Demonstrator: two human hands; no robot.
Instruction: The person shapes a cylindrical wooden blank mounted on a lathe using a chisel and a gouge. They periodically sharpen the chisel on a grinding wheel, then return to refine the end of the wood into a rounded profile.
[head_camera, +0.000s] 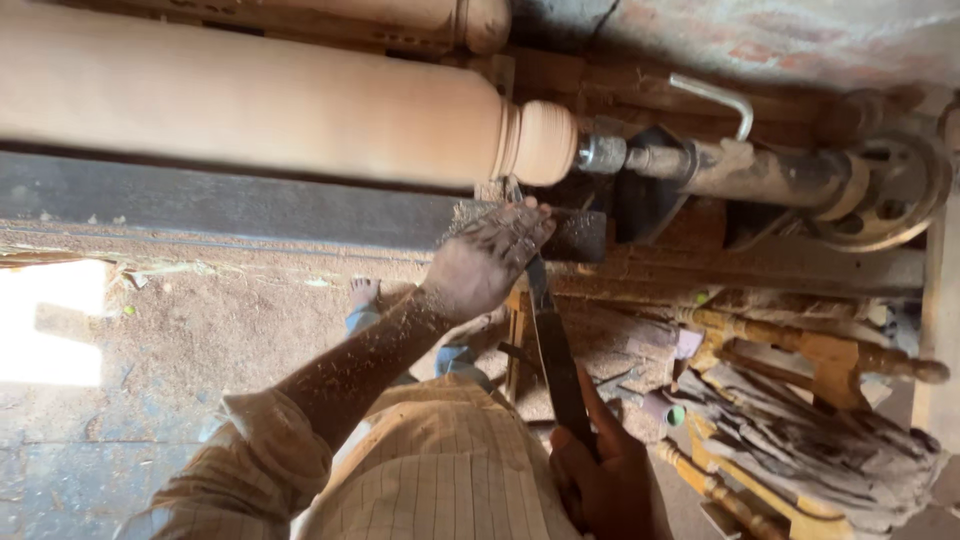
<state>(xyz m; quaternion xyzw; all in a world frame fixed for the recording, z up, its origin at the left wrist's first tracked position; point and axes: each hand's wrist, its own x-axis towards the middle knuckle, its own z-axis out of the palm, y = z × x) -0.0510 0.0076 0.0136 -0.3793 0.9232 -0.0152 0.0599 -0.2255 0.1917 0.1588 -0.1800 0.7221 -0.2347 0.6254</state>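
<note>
Steel chisel (553, 350) upright, tip toward spindle (250, 100)
</note>
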